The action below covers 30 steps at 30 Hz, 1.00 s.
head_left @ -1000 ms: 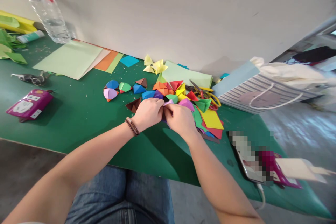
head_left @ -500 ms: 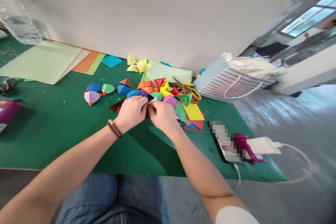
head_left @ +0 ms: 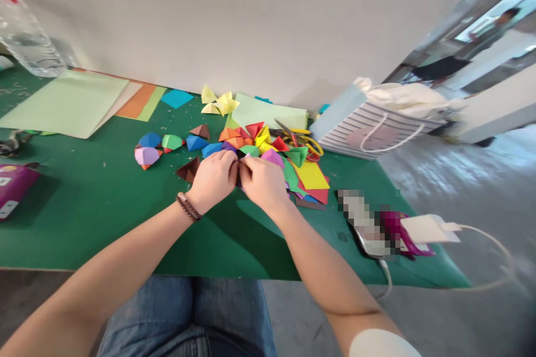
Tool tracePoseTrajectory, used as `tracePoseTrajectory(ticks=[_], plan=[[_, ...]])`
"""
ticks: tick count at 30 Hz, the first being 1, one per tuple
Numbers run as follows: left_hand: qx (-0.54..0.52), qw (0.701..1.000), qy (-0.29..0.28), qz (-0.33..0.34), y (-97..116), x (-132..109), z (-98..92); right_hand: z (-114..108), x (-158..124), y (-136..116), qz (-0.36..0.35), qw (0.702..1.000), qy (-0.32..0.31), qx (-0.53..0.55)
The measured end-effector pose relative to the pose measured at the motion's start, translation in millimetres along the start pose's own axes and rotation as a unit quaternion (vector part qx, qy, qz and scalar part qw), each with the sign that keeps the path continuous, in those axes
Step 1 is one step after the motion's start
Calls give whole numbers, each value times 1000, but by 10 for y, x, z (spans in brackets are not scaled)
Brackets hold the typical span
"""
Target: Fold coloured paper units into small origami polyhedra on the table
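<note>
The view has swung, sliding the bottle [head_left: 33,44] to the upper-left edge, but left hand [head_left: 215,175] and right hand [head_left: 267,183] stay together mid-frame, so the fingerwork seems unbroken. Their fingertips pinch a mostly hidden piece [head_left: 239,174], just beside the folded papers [head_left: 273,158].

At your far left: clear plastic bottle [head_left: 31,39], liquid inside, standing near white panel [head_left: 218,22]. At your near left: purple packet [head_left: 17,192], cut off at view edge, on green table [head_left: 104,240]. At your right: striped bag [head_left: 372,129], white material [head_left: 408,98] protruding from top. Nearer you: phone [head_left: 363,227], screen pixelated, white cable [head_left: 387,278] at lower end. Beside phone: second purple packet [head_left: 416,246], overlapped by white block [head_left: 431,230]. Background right: person [head_left: 500,27], blurred.
</note>
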<state>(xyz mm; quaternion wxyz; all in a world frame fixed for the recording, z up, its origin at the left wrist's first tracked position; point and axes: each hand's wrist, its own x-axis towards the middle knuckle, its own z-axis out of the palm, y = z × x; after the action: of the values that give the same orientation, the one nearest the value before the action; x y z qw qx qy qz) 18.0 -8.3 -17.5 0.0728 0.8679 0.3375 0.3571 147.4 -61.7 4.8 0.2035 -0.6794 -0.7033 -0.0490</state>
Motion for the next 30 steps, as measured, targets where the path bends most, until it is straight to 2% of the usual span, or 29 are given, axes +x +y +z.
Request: tracePoseTrajectory(ticks=[11, 15, 22, 30], plan=[[-34, 998, -53, 13, -63, 3, -72, 12, -4, 19, 10, 999, -33, 23], [-20, 998, -55, 1, -52, -5, -68, 42, -15, -23, -4, 999, -34, 2], [-29, 999, -36, -18, -18, -33, -24, 58, -48, -23, -7, 1000, 10, -28], [-14, 999, -48, -5, -20, -27, -39, 82, -50, -8, -17, 999, 1, -42]])
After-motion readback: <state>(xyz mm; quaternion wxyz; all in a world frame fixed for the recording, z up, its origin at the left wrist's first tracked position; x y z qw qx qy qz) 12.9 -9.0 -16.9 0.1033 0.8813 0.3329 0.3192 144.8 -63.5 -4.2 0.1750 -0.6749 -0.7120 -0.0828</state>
